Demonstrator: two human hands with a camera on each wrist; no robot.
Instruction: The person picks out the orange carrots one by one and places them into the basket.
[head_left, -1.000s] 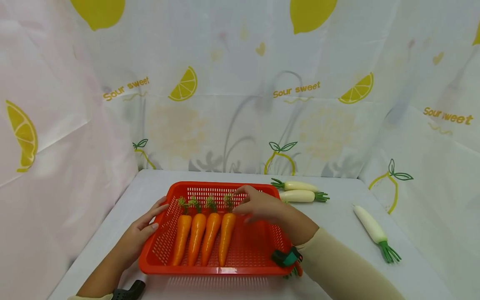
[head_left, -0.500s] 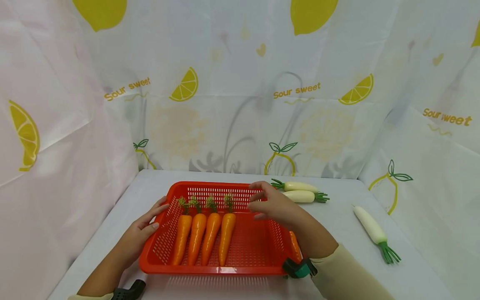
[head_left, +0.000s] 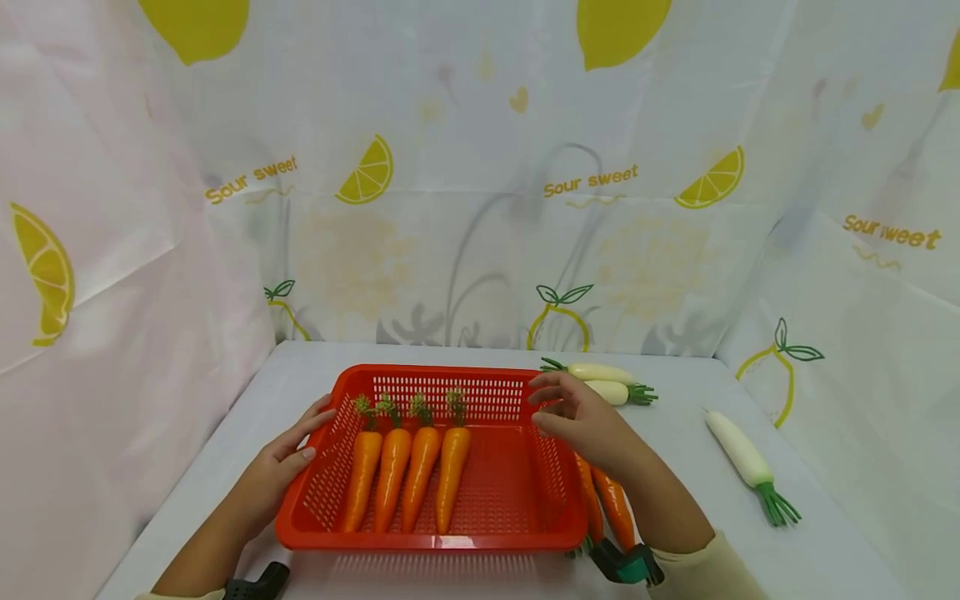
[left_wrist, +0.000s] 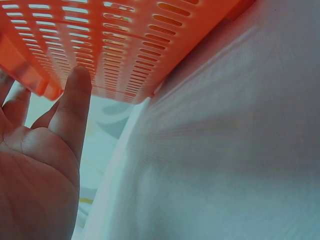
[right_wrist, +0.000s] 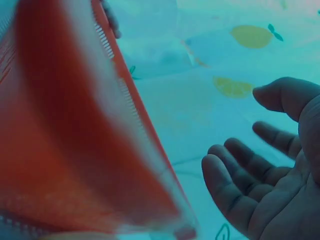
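The red plastic basket (head_left: 495, 542) holds several orange carrots (head_left: 453, 479) with leafy green tops, lying side by side in its left half. My left hand (head_left: 272, 471) rests along the basket's left rim; in the left wrist view, its fingertip (left_wrist: 78, 80) lies against the slotted outer wall. My right hand (head_left: 581, 417) hovers by the back right corner of the basket, its fingers loosely bent with nothing between them. The right wrist view shows the right palm (right_wrist: 295, 200) bare, beside the blurred basket side (right_wrist: 60, 125).
Two more carrots (head_left: 617, 510) lie outside the basket's right side, partly hidden by the right forearm. Two white radishes (head_left: 602, 372) lie behind the right hand, and another white radish (head_left: 738, 446) lies farther right. A lemon-print cloth (head_left: 465, 167) hangs around the white table (head_left: 675, 400).
My right hand has moved right, from above the rightmost carrot in the basket to the back right corner, uncovering the carrots outside. The left hand and basket have stayed put.
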